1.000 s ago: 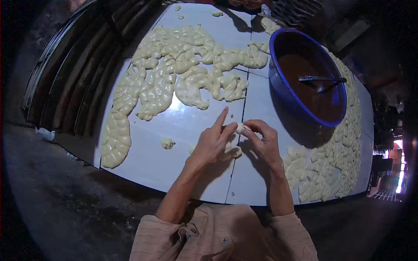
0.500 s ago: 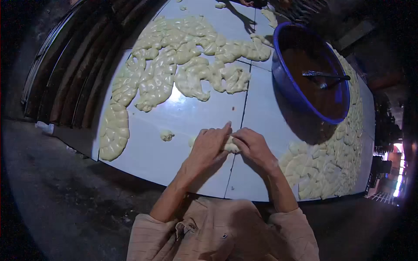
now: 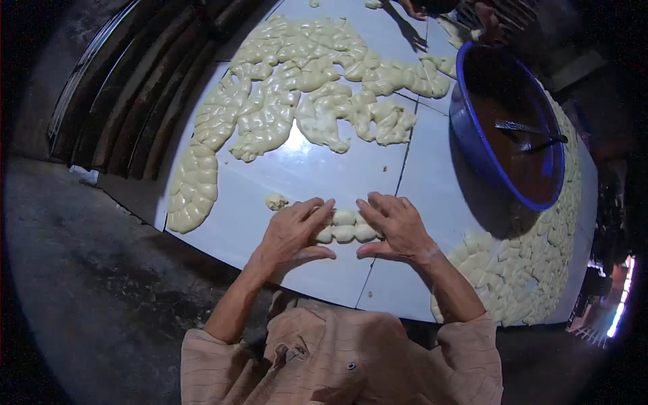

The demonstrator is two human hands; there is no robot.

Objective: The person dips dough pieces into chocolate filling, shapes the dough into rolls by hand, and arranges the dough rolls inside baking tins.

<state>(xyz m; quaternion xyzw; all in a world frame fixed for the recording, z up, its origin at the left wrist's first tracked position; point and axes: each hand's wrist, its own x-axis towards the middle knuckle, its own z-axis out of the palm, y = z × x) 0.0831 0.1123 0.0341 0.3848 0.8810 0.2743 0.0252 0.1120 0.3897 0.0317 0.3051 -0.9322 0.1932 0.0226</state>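
Left hand [image 3: 297,231] and right hand [image 3: 399,229], both open, flank dough pieces [image 3: 344,227] toward the table's [image 3: 324,275] near edge; white surface separates them from a blue basin [image 3: 466,125], far right. Dark floor [image 3: 88,270] lies left.

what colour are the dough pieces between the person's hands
Pale cream: the dough pieces show best in the head view, the only one here.

Head-worn, left one of a side-by-side pair. Looks steeply down over the shirt [image 3: 317,368] onto left hand [image 3: 291,233] and right hand [image 3: 398,228], from near above. Takes in most of the worktop [image 3: 432,189] and some floor [image 3: 115,270], bending straight edges toward a dark rim.
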